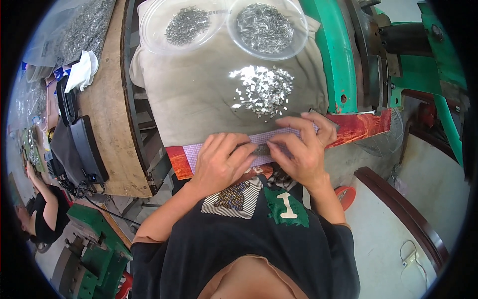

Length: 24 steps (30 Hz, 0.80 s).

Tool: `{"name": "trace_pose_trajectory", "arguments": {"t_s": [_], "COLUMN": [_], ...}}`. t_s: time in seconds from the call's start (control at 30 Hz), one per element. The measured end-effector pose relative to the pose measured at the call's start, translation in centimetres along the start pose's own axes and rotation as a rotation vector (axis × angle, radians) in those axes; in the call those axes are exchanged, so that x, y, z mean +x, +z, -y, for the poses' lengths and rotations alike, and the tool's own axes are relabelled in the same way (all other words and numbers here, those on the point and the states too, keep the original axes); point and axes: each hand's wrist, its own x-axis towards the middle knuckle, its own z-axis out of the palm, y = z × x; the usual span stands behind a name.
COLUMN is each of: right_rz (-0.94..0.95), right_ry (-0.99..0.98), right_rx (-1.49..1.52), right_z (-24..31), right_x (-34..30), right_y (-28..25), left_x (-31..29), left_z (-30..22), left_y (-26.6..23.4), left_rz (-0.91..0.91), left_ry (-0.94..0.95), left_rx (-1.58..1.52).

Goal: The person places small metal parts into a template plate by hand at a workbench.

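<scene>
On the purple checked cloth (256, 136): left hand (219, 158) and right hand (301, 149) face each other, tips nearly meeting, over a small dark patch (262, 149), too small to identify.
Left hand: fingers curled, thumb near index; can't tell if anything's pinched.
Right hand: thumb and forefinger bent inward, other fingers fanned toward the cloth's right end; can't tell if it holds a part.
Shiny flat bits (266, 87): loose heap on the beige cloth (184, 94), just beyond the hands, untouched.
Tubs: far side of the beige cloth; left tub (153, 41) has small metal pieces, right tub (299, 44) slim metal ones.
Step in hand: judging by posture, two-handed fingertip work on something tiny.
Next move calls for: probably a light, exact pinch, wrists steady, knuckles clear of the heap.
</scene>
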Motion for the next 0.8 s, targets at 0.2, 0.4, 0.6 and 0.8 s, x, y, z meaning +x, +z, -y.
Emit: {"name": "trace_pose_trajectory", "arguments": {"t_s": [0.2, 0.4, 0.6, 0.8], "right_rz": [0.059, -0.056, -0.027, 0.041], "right_ry": [0.042, 0.057, 0.006, 0.042], "right_rx": [0.02, 0.04, -0.073, -0.128], "right_z": [0.5, -0.4, -0.2, 0.9], "right_x": [-2.0, 0.2, 3.0, 3.9], "right_y": [0.0, 0.7, 1.9, 1.0], "left_x": [0.8, 0.7, 0.2, -0.8], "left_z": [-0.1, -0.3, -0.1, 0.5], "left_y": [0.4, 0.6, -0.7, -1.5], "left_rz": [0.047, -0.03, -0.037, -0.023], "left_ry": [0.038, 0.014, -0.059, -0.056], "left_rx": [-0.001, 0.011, -0.017, 0.014]}}
